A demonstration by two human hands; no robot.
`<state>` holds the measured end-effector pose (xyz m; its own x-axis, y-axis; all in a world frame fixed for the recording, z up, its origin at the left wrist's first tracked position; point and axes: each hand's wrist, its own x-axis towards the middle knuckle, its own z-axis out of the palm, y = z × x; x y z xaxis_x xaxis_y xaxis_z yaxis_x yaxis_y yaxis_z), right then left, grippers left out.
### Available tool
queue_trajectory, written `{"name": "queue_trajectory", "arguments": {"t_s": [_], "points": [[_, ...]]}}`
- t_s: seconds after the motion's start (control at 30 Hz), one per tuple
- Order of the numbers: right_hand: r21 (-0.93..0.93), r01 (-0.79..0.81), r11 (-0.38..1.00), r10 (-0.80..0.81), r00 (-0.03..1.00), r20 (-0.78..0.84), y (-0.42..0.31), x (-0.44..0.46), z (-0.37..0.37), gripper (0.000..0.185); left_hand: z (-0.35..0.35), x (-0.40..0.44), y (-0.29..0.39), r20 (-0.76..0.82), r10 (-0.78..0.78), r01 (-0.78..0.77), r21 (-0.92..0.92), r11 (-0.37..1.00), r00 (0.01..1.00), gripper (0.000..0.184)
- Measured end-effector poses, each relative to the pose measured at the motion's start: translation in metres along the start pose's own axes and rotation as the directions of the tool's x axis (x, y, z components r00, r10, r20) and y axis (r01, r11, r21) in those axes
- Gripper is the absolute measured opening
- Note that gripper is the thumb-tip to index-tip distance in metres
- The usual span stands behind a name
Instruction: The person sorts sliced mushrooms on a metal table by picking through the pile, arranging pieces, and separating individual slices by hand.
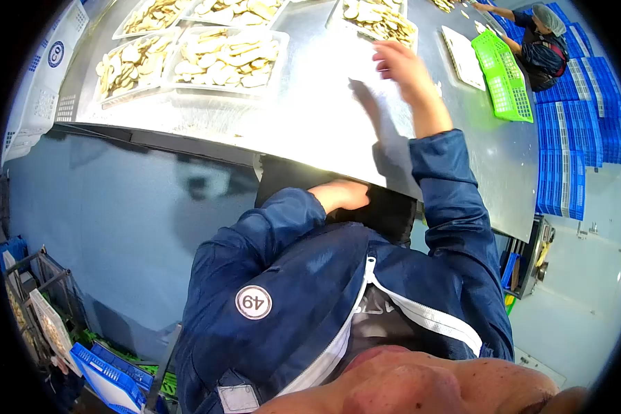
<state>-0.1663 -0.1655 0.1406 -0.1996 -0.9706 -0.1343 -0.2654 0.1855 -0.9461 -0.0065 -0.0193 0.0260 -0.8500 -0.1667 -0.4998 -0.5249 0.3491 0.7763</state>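
Left hand point(347, 195) is partly hiding, grip unclear; right hand point(405, 70) is hovering, loosely spread, above a metal table point(493, 155) beside blue crates point(557, 155).

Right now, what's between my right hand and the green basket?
In the head view, a flat white item lies between your right hand and the green basket.

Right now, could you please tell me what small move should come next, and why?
Perhaps move the right hand toward the tray of slices just beyond it: the fingers look empty and appear above the table, near the tray's edge.
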Motion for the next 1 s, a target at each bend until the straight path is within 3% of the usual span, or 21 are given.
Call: {"name": "queue_trajectory", "arguments": {"t_s": [0.03, 0.1, 0.17, 0.3, 0.43, 0.53, 0.57, 0.63, 0.67, 0.77, 0.9, 1.0], "points": [[0.039, -0.051, 0.998, 0.044, 0.985, 0.169, -0.015, -0.016, 0.029, 0.033, -0.006, -0.005, 0.006, 0.033, -0.022, 0.022, 0.008, 1.000, 0.999, 0.048], [-0.002, -0.095, 0.995, 0.090, 0.934, 0.346, -0.017, -0.026, 0.080, 0.035, 0.021, 0.029, -0.020, -0.090, 0.100, -0.094, 0.066, 0.993, 0.991, 0.050], [0.012, -0.234, 0.972, 0.202, 0.865, 0.459, -0.023, -0.028, 0.119, 0.037, 0.018, 0.026, -0.017, -0.110, 0.157, -0.146, 0.097, 0.984, 0.982, 0.048], [-0.011, -0.300, 0.954, 0.280, 0.877, 0.391, -0.022, -0.018, 0.152, 0.028, 0.013, 0.026, -0.013, 0.004, 0.122, -0.122, -0.001, 0.992, 0.992, 0.047], [-0.041, -0.263, 0.964, 0.260, 0.899, 0.353, -0.019, -0.017, 0.144, 0.024, 0.020, 0.026, -0.026, -0.163, 0.218, -0.217, 0.023, 0.976, 0.962, 0.042], [-0.119, -0.138, 0.983, 0.168, 0.938, 0.304, 0.000, -0.037, 0.104, 0.023, 0.021, 0.017, -0.020, -0.200, 0.174, -0.158, 0.089, 0.983, 0.964, 0.040], [-0.170, -0.184, 0.968, 0.222, 0.945, 0.239, 0.002, -0.049, 0.087, 0.021, 0.021, 0.016, -0.021, -0.199, 0.185, -0.173, 0.077, 0.982, 0.962, 0.040], [-0.075, -0.202, 0.976, 0.215, 0.941, 0.262, 0.010, -0.073, 0.049, 0.017, 0.022, 0.014, -0.021, -0.182, 0.212, -0.205, 0.056, 0.977, 0.960, 0.041], [-0.057, -0.269, 0.962, 0.275, 0.934, 0.227, 0.003, -0.091, 0.033, 0.016, 0.016, -0.002, -0.007, -0.166, 0.121, -0.113, 0.060, 0.992, 0.979, 0.038], [0.080, -0.250, 0.965, 0.233, 0.957, 0.174, 0.035, -0.122, -0.019, 0.015, 0.010, -0.023, -0.003, -0.130, 0.287, -0.285, 0.028, 0.958, 0.949, 0.033], [0.029, -0.309, 0.951, 0.305, 0.947, 0.096, 0.048, -0.162, -0.079, 0.017, 0.005, -0.075, -0.012, -0.029, 0.530, -0.514, -0.297, 0.805, 0.847, 0.030], [-0.069, -0.344, 0.936, 0.350, 0.929, 0.115, 0.051, -0.181, -0.113, 0.022, -0.020, -0.133, 0.013, -0.121, 0.334, -0.352, -0.437, 0.827, 0.935, 0.031]]}}
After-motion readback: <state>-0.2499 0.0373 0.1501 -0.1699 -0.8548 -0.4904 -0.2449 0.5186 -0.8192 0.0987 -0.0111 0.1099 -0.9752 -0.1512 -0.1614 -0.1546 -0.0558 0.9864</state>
